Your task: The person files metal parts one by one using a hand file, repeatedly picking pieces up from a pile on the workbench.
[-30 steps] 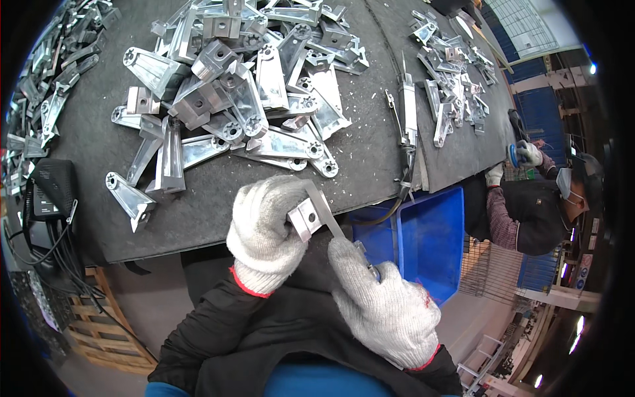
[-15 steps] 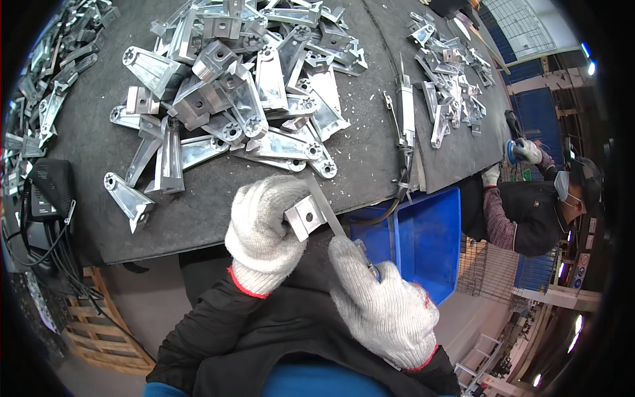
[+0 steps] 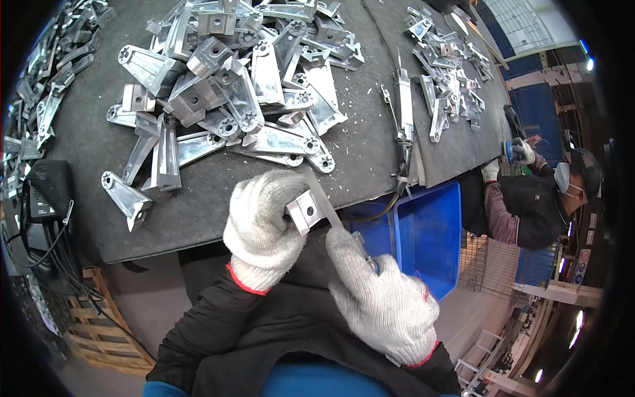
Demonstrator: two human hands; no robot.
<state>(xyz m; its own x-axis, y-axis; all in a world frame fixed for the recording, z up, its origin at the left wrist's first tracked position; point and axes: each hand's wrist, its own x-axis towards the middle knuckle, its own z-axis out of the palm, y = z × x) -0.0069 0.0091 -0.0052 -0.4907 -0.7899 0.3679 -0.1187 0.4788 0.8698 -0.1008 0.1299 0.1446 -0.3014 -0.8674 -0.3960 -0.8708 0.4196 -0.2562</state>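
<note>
My left hand (image 3: 261, 215), in a white knit glove with a red cuff, is closed around a silver metal bracket (image 3: 298, 216). The bracket's square end, with a hole in it, faces up; the glove hides most of the rest. In my right hand (image 3: 383, 301), gloved the same way, is a thin flat file (image 3: 322, 198), its handle mostly hidden by the fingers. The index finger lies stretched along the file. The blade runs up against the right edge of the bracket's square end. Both hands are just off the table's near edge.
A heap of silver brackets (image 3: 264, 73) covers the dark table (image 3: 92, 231). More brackets (image 3: 450, 79) lie far right. A slim air tool (image 3: 403, 106) with a hose lies between. Blue bins (image 3: 458, 245) stand below the edge. A black device (image 3: 49, 188) with cables sits left. A co-worker (image 3: 529, 205) is at right.
My right hand has shifted slightly up and to the left, the file sliding along the bracket's edge. The left hand still grips the bracket, almost unmoved.
</note>
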